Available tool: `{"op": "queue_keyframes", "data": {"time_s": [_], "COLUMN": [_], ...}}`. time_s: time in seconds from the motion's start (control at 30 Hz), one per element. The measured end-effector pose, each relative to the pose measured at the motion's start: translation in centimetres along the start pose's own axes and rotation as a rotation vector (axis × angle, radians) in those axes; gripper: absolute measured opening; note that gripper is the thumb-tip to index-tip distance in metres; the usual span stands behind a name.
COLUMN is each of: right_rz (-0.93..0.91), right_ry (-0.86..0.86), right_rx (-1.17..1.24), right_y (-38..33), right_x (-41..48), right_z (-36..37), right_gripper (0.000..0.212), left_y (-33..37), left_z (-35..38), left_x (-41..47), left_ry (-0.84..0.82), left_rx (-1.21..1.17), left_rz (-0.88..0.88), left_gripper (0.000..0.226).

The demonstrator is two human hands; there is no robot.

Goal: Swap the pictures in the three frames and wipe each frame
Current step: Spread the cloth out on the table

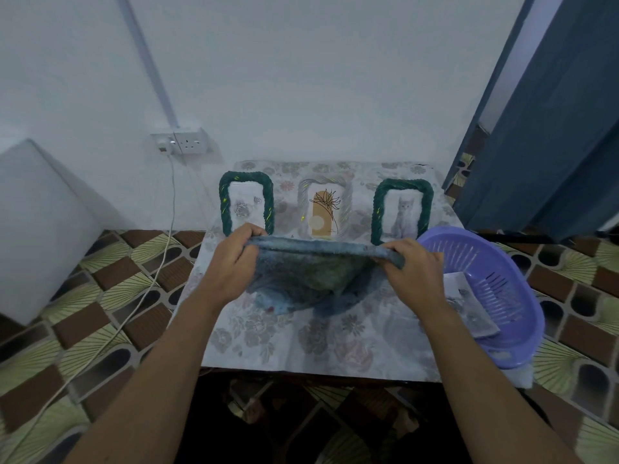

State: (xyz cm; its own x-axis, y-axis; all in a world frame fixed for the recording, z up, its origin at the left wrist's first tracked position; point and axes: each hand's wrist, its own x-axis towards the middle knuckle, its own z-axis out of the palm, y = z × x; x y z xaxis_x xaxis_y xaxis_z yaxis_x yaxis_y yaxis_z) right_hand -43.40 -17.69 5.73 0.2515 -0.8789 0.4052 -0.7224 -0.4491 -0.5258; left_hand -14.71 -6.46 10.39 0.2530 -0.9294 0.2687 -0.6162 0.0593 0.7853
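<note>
Three frames stand in a row at the back of the table. On the left, a green rope frame shows a rose picture. A pale rope frame in the middle holds a tan plant print, and the right green rope frame holds a grey cat picture. A blue-grey cloth hangs stretched in front of them, just above the table. My left hand grips its left corner and my right hand grips its right corner. The cloth hides the frames' lower edges.
The table wears a floral cover. A purple plastic basket sits at its right edge with loose pictures lying in it. A wall socket with a white cable is at the left, and a blue curtain hangs at the right.
</note>
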Motion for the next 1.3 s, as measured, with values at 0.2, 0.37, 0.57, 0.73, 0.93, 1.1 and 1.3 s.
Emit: {"op": "queue_keyframes", "data": {"time_s": [0.2,0.37,0.57,0.73,0.93,1.1,1.3], "right_rz": [0.091,0.224,0.428,0.422,0.263,0.196,0.174], "right_ry": [0.079,0.154,0.141,0.209,0.342,0.195,-0.188], "right_rx": [-0.003,0.082,0.491,0.578,0.632,0.476,0.3], "right_y": [-0.1,-0.2,-1.0,-2.4,-3.8,-3.0,0.0], "right_x": [0.2,1.1,3.9,7.0,8.3,6.2,1.5], "right_z": [0.3,0.3,0.9,0.6,-1.7,-1.0,2.8], "right_gripper": [0.018,0.019,0.028,0.019,0.017,0.01,0.026], "left_y": [-1.7,-2.8,-1.4,-0.8,1.3,-0.8,-6.7], "left_z": [0.6,0.6,1.8,1.6,0.3,0.7,2.4], "left_x": [0.8,2.2,4.8,8.1,8.9,6.0,0.6], "left_ry": [0.312,0.433,0.438,0.427,0.456,0.404,0.256], "left_rx": [0.183,0.295,-0.409,-0.617,-0.775,-0.613,-0.014], "left_rz": [0.042,-0.027,-0.393,-0.373,-0.149,-0.177,-0.373], "left_gripper": [0.011,0.018,0.019,0.017,0.016,0.021,0.03]}}
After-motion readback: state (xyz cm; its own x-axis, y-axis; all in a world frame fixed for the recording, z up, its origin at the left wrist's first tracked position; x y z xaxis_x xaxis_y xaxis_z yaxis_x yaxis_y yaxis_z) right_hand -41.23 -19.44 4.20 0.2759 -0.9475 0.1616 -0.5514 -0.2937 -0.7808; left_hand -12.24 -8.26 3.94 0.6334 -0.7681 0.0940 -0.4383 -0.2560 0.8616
